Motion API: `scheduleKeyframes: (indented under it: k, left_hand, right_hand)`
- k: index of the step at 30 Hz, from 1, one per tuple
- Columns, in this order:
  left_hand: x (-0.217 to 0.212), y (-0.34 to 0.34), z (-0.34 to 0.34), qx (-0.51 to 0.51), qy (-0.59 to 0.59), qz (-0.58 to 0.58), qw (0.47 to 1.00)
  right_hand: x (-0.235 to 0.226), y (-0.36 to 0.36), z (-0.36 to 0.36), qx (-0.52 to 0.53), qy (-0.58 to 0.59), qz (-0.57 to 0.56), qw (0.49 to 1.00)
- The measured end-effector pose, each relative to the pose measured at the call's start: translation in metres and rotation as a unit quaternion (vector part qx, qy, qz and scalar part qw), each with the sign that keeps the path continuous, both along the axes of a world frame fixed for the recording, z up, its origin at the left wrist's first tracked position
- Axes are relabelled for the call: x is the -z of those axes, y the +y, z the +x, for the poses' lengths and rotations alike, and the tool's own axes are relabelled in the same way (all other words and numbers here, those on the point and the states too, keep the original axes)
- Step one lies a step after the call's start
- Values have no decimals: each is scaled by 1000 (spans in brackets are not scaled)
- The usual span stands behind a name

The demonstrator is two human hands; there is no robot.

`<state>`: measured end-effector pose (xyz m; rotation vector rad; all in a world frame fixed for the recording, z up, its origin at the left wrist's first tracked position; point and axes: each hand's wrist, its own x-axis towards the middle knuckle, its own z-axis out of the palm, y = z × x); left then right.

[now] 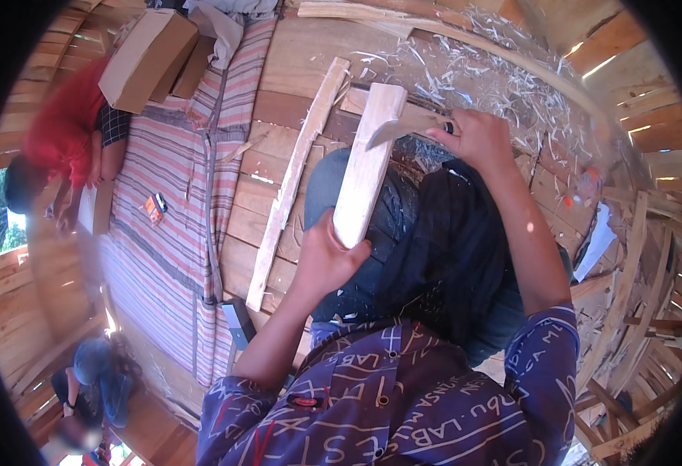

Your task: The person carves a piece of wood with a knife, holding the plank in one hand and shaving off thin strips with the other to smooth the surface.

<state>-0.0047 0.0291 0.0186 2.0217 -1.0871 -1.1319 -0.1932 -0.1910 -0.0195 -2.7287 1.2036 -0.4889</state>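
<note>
Presently, the left hand (327,260) is clamped on the wooden board's (368,159) lower end. The right hand's (477,136) grip is closed around a curved knife (403,128), its blade resting against the board.

Room left of the left hand (327,260): bare plank floor (279,109), crossed only by a long thin wood strip (294,182) lying lengthwise. Further left, striped mat (162,194) open except a small orange object (153,207); cardboard box (145,58) and a person in red (65,128) block its far end. Right of the right hand (477,136): wood shavings (504,74), then stacked scrap slats (628,311), tight passage. Between the hands, the board (366,167) blocks.
</note>
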Motion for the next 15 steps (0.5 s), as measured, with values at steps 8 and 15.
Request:
scheduleKeyframes:
  k: [8,15]
  left_hand:
    - [14,17,-1,-11,10,-14,1000]
    - [-3,5,0,3,4,4,1000]
  right_hand:
    - [-2,48,1,-30,-27,46,998]
    - [-8,-4,1,30,8,3,1000]
